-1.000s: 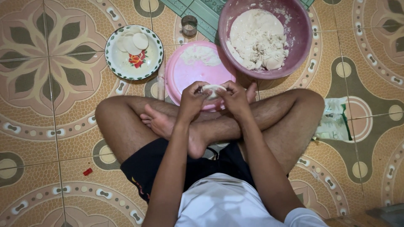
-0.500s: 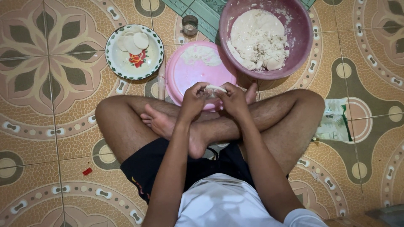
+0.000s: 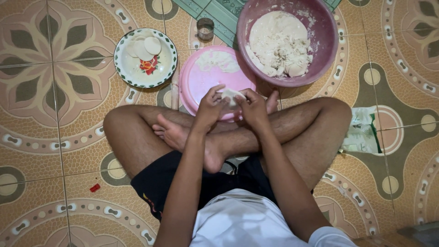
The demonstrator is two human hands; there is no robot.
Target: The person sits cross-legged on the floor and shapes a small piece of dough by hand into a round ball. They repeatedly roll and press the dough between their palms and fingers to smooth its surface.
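At the upper left of the frame a round white ceramic plate with a green rim and a red flower print (image 3: 145, 57) is set on the patterned tiled floor (image 3: 50, 137); a few thin pale dough discs (image 3: 145, 45) are laid on it, kept within arm's reach and off the tiles. Just right of it a small metal ring cutter (image 3: 205, 29) is stood near the top edge.

At the centre a round pink plastic tray dusted with flour (image 3: 206, 77) is placed directly ahead of the crossed legs, so that the work is done above it. Over its lower rim a small pale piece of dough (image 3: 231, 95) is held between both hands: the left hand (image 3: 209, 107) and the right hand (image 3: 254, 107) are curled closed around it, the fingertips pinching its edges, presumably to shape it.

At the upper right a large maroon plastic bowl of white dough (image 3: 286, 41) is kept close. Further right a white and green plastic packet (image 3: 361, 132) lies flat on the floor.

Compared with the earlier frames, the dough piece is raised slightly and the fingers are shifted around it; everything else is unchanged.
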